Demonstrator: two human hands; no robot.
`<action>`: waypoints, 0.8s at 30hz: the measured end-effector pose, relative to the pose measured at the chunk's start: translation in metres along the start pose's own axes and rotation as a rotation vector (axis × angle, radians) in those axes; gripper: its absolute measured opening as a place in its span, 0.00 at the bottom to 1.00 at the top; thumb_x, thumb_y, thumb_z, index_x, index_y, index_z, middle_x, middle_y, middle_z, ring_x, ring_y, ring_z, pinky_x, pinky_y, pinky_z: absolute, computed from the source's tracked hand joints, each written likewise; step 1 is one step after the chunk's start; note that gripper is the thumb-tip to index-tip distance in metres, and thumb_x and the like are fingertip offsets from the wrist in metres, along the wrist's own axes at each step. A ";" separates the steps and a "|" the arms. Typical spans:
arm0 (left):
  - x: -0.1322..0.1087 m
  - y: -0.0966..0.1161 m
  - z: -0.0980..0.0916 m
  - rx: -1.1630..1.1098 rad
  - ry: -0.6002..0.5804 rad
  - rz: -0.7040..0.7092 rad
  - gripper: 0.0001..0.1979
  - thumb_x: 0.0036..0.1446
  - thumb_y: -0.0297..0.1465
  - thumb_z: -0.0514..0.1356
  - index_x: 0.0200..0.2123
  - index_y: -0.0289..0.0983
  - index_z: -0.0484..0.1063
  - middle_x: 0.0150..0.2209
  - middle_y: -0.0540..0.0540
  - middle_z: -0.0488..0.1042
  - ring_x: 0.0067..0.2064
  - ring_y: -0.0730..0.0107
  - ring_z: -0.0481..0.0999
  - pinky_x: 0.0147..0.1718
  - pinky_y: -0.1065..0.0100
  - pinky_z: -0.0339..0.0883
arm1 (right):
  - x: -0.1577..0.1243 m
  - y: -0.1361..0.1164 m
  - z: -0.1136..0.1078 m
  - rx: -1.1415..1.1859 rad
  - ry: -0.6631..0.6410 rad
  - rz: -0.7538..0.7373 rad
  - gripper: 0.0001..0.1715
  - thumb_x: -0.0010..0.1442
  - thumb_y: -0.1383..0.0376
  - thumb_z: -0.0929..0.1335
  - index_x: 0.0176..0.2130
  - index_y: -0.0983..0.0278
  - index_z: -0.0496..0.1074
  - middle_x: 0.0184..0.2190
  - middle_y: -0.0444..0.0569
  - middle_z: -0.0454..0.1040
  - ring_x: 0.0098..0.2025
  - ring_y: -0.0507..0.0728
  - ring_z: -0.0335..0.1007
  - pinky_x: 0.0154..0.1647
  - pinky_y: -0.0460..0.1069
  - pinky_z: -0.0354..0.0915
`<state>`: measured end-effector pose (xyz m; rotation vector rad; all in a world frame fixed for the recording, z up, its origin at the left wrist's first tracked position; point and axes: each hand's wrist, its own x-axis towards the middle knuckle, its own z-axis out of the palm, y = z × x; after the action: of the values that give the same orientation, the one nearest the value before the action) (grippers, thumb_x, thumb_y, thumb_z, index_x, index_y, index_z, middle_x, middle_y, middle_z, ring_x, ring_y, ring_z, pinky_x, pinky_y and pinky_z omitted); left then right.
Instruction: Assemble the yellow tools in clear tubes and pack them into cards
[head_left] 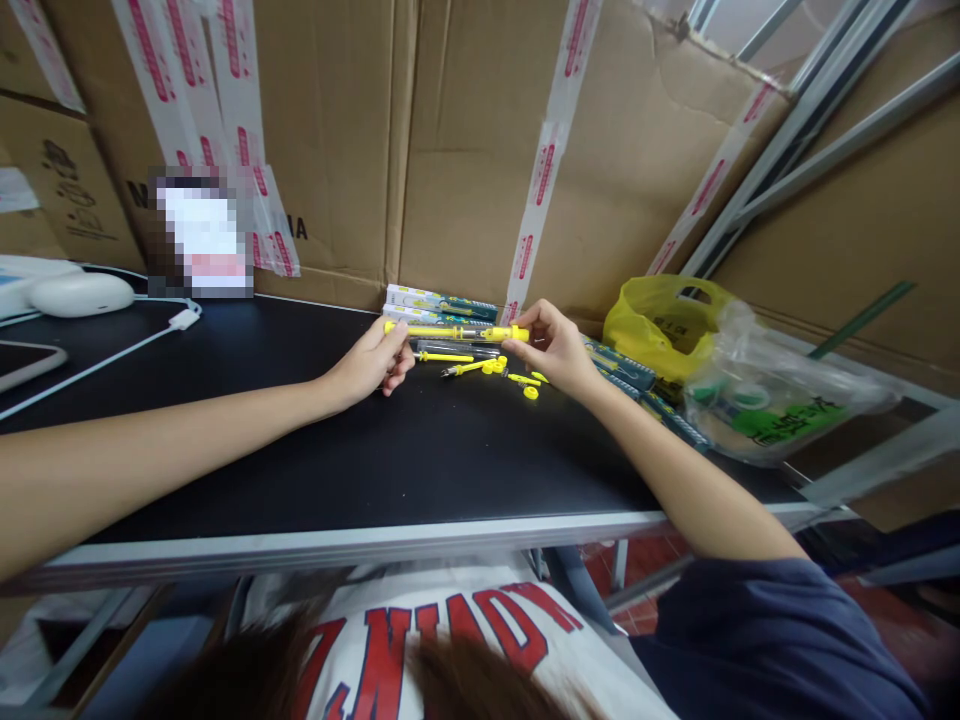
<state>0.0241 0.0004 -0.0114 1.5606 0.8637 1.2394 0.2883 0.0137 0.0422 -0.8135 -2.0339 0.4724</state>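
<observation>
My left hand [367, 362] pinches the left end of a slim yellow pen [435, 331] with a clear section near its middle. At the pen's right end, the thumb and fingers of my right hand [561, 352] are closed on its thicker yellow part. The pen is level, just above the table. Below it lie a yellow rod [448, 357], a yellow piece with a dark metal tip [466, 369], several small yellow rings and caps, and a loose yellow ring [531, 393]. A clear tube [457, 347] lies partly hidden behind the pen.
Pen boxes [442, 302] lie at the back of the black table [390, 460], with more boxes [637, 372] at right. Beyond them are a yellow bag [664, 325] and a clear plastic bag [780, 400]. A white cable [105, 362] and a phone [26, 365] lie left.
</observation>
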 end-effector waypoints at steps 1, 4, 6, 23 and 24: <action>0.000 0.000 0.000 0.001 0.002 -0.003 0.18 0.63 0.47 0.50 0.31 0.40 0.52 0.19 0.59 0.63 0.15 0.81 0.60 0.11 0.79 0.57 | 0.000 0.000 0.001 0.018 -0.008 0.009 0.26 0.50 0.47 0.74 0.34 0.60 0.61 0.23 0.39 0.64 0.21 0.47 0.57 0.20 0.45 0.57; 0.000 0.001 0.000 0.008 0.000 -0.007 0.17 0.64 0.46 0.50 0.31 0.40 0.53 0.19 0.58 0.63 0.15 0.81 0.60 0.11 0.79 0.57 | -0.001 -0.003 0.001 0.056 -0.027 0.025 0.26 0.50 0.48 0.74 0.35 0.60 0.60 0.22 0.38 0.63 0.19 0.47 0.57 0.18 0.45 0.56; 0.000 0.000 0.000 0.006 0.003 -0.009 0.17 0.64 0.46 0.50 0.30 0.40 0.53 0.19 0.58 0.63 0.15 0.81 0.60 0.11 0.79 0.56 | -0.001 -0.004 0.002 0.064 -0.033 0.031 0.26 0.50 0.48 0.74 0.34 0.60 0.60 0.22 0.38 0.63 0.19 0.47 0.56 0.17 0.45 0.56; 0.000 0.009 0.004 -0.069 0.110 -0.024 0.15 0.63 0.43 0.53 0.31 0.40 0.56 0.17 0.58 0.62 0.14 0.81 0.59 0.11 0.79 0.54 | 0.002 0.002 -0.009 -0.021 -0.027 0.002 0.24 0.47 0.52 0.76 0.33 0.62 0.66 0.24 0.40 0.68 0.23 0.48 0.61 0.21 0.45 0.60; 0.001 0.010 0.004 -0.070 0.117 -0.024 0.15 0.63 0.43 0.53 0.31 0.40 0.56 0.17 0.58 0.62 0.14 0.81 0.59 0.11 0.79 0.54 | 0.002 0.002 -0.009 -0.022 -0.028 0.001 0.24 0.46 0.52 0.76 0.33 0.62 0.66 0.24 0.40 0.68 0.23 0.48 0.62 0.21 0.45 0.61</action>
<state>0.0281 -0.0031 -0.0025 1.4299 0.9018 1.3399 0.2958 0.0171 0.0473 -0.8255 -2.0678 0.4653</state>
